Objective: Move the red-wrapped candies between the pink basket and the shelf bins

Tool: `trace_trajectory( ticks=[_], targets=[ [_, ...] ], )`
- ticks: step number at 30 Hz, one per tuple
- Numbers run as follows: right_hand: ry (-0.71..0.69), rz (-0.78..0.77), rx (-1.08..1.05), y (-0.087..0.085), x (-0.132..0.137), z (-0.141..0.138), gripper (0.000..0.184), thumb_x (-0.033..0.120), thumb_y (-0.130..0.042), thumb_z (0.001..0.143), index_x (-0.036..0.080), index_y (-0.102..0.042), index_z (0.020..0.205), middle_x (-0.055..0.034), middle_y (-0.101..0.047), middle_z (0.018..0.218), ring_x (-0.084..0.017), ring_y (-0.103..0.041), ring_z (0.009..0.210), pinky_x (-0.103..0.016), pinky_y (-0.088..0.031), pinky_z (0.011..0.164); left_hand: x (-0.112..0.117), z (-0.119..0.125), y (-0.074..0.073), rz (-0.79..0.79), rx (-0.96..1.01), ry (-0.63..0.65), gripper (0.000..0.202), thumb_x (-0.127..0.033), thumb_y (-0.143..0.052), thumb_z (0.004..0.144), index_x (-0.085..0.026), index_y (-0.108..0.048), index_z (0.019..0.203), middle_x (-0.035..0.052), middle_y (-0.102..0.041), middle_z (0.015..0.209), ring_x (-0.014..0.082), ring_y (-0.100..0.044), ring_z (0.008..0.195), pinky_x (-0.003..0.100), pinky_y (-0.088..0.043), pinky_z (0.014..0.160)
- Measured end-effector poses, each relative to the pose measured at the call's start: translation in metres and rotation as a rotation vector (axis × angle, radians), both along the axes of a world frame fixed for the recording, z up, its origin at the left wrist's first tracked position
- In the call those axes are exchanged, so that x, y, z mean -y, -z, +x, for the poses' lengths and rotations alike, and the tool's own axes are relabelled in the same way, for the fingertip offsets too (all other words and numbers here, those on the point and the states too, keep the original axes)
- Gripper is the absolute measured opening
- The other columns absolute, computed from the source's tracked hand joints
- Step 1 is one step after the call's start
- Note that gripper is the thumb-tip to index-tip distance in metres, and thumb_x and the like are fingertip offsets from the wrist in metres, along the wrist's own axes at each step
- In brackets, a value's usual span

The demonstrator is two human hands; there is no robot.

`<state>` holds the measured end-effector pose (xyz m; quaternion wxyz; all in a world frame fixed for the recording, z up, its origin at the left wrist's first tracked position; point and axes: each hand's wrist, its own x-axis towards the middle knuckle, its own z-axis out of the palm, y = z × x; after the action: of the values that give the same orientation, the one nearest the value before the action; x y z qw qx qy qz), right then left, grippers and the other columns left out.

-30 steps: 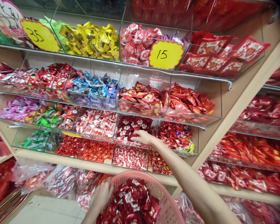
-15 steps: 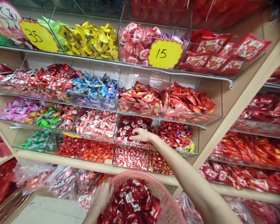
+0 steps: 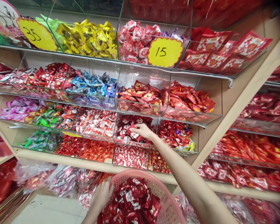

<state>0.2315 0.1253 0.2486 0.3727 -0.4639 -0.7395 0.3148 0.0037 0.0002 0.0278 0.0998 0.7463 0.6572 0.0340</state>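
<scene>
My left hand (image 3: 104,191) is closed on the left rim of a pink plastic basket (image 3: 171,203), its thumb and some fingertips partly hidden. Dark red wrapped candies (image 3: 134,197) with white print are heaped inside the basket. My right hand (image 3: 143,131) reaches into a clear bin of similar dark red candies (image 3: 123,126) on the lower shelf. Between its thumb and fingers is pinched one red candy packet (image 3: 133,129), just above the others. The bin's clear front wall (image 3: 135,142) runs below the hand.
Red-and-white candies (image 3: 98,123) fill the bin on the left, mixed red candies (image 3: 175,133) the one on the right. A clear shelf edge (image 3: 140,112) passes above my right hand. Yellow price tags (image 3: 165,52) hang higher up. Bagged candies (image 3: 63,180) lie below the shelf.
My right hand's fingers have closed on a candy packet and lifted it slightly from the bin. My left hand stays on the basket rim.
</scene>
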Motion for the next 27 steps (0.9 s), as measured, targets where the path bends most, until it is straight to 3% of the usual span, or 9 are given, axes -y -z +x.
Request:
trace_trajectory(
  ticks=[9,13,16,18,20,23,27],
  targets=[
    [0.004,-0.09,-0.679,-0.015,0.006,-0.025,0.039,0.047,-0.066,0.063,0.015,-0.064,0.086,-0.0023,-0.066,0.077,-0.011,-0.057,0.065,-0.023,-0.046,0.061,0.0,-0.001,0.001,0.026,0.01,0.023,0.045,-0.028,-0.025,0.086,-0.011,-0.042,0.124,0.0132,-0.06,0.109,0.0239,-0.059,0.094,0.033,-0.043,0.076],
    [-0.06,-0.157,-0.81,-0.027,0.04,-0.034,0.038,0.047,-0.065,0.066,0.017,-0.062,0.09,-0.0018,-0.067,0.08,-0.012,-0.06,0.068,-0.023,-0.048,0.063,-0.001,0.0,0.003,0.033,0.008,0.023,0.044,-0.029,-0.025,0.086,-0.012,-0.045,0.122,0.0129,-0.061,0.108,0.0233,-0.06,0.092,0.032,-0.042,0.075],
    [-0.135,-0.248,-0.843,-0.02,0.078,-0.036,0.037,0.047,-0.062,0.07,0.018,-0.061,0.092,-0.0016,-0.066,0.08,-0.012,-0.061,0.07,-0.024,-0.048,0.064,-0.001,0.0,0.004,0.043,0.01,0.016,0.043,-0.029,-0.025,0.086,-0.013,-0.044,0.121,0.0124,-0.061,0.106,0.0231,-0.06,0.092,0.032,-0.042,0.075],
    [-0.145,-0.331,-0.867,-0.001,0.105,-0.032,0.035,0.046,-0.062,0.071,0.018,-0.061,0.092,-0.0015,-0.066,0.079,-0.012,-0.06,0.068,-0.023,-0.048,0.063,-0.001,-0.001,0.004,0.052,0.009,0.014,0.043,-0.03,-0.025,0.086,-0.013,-0.044,0.121,0.0119,-0.062,0.104,0.0228,-0.06,0.091,0.031,-0.042,0.074],
    [-0.106,-0.453,-0.877,0.028,0.129,-0.023,0.031,0.043,-0.063,0.071,0.018,-0.061,0.088,-0.0008,-0.065,0.075,-0.011,-0.059,0.062,-0.022,-0.047,0.059,-0.001,-0.001,0.004,0.048,0.012,0.023,0.042,-0.031,-0.024,0.086,-0.014,-0.045,0.119,0.011,-0.063,0.101,0.0226,-0.061,0.088,0.031,-0.042,0.073],
    [0.033,-0.651,-0.841,0.084,0.158,0.0,0.026,0.042,-0.065,0.069,0.017,-0.062,0.075,-0.0011,-0.064,0.068,-0.01,-0.057,0.056,-0.022,-0.046,0.056,-0.001,0.0,0.003,0.041,0.003,0.033,0.041,-0.034,-0.023,0.087,-0.015,-0.047,0.114,0.0105,-0.065,0.092,0.0238,-0.063,0.083,0.032,-0.042,0.068],
    [0.284,-0.736,-0.831,0.156,0.187,0.035,0.029,0.046,-0.065,0.066,0.023,-0.063,0.082,-0.0013,-0.065,0.074,-0.014,-0.06,0.06,-0.027,-0.048,0.06,-0.002,0.001,0.002,0.055,-0.024,0.035,0.04,-0.035,-0.023,0.087,-0.015,-0.046,0.113,0.0119,-0.065,0.092,0.0251,-0.063,0.081,0.033,-0.043,0.066]
  ],
)
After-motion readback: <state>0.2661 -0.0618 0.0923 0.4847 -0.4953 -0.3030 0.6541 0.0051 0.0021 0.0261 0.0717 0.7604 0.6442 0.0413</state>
